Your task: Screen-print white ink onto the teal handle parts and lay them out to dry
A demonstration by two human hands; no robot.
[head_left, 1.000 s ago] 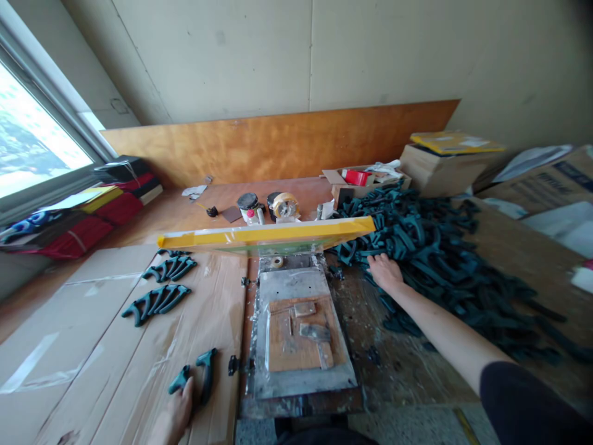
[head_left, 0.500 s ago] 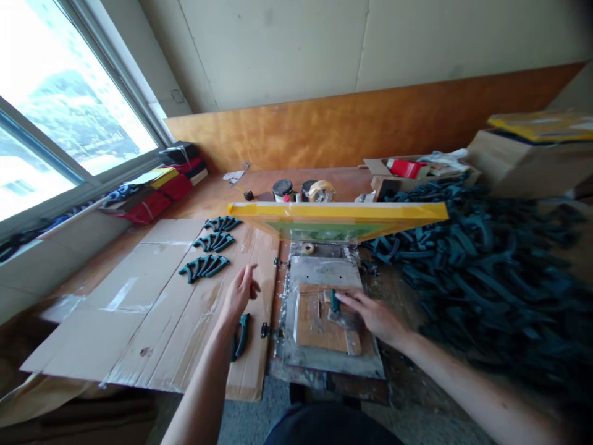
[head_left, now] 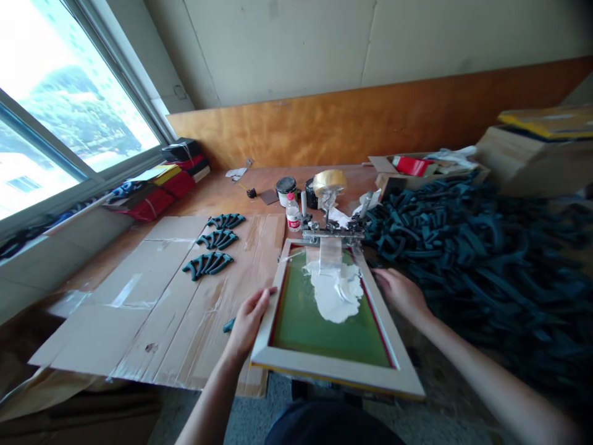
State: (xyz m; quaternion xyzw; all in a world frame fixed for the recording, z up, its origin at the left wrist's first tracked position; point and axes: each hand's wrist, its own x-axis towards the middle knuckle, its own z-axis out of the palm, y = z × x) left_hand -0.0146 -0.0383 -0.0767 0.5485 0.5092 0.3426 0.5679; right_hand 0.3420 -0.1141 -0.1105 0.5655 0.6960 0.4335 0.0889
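A framed green screen (head_left: 296, 327) lies lowered over the work plate, its far end at a metal clamp (head_left: 333, 233). White paste (head_left: 336, 296) is spread on its upper part. My left hand (head_left: 252, 315) has its fingers closed on the frame's left edge. At the frame's right side is my right hand (head_left: 398, 290), its fingertips by the edge; whether they grip it is hidden. Dark green curved parts (head_left: 208, 264) lie in fanned groups on the cardboard (head_left: 162, 309). Another green part (head_left: 228, 326) shows partly beside my left hand.
A large heap of dark green parts (head_left: 491, 259) covers the right side. Behind the screen stand a bottle (head_left: 293, 213), a paint can (head_left: 286, 190) and a tape roll (head_left: 329, 180). An open box (head_left: 417, 173) sits at the back right.
The raised yellow-edged frame has come down flat, covering the plate and wooden jig. My right hand has left the small green part there and moved to the frame's side. My left hand has reached the frame.
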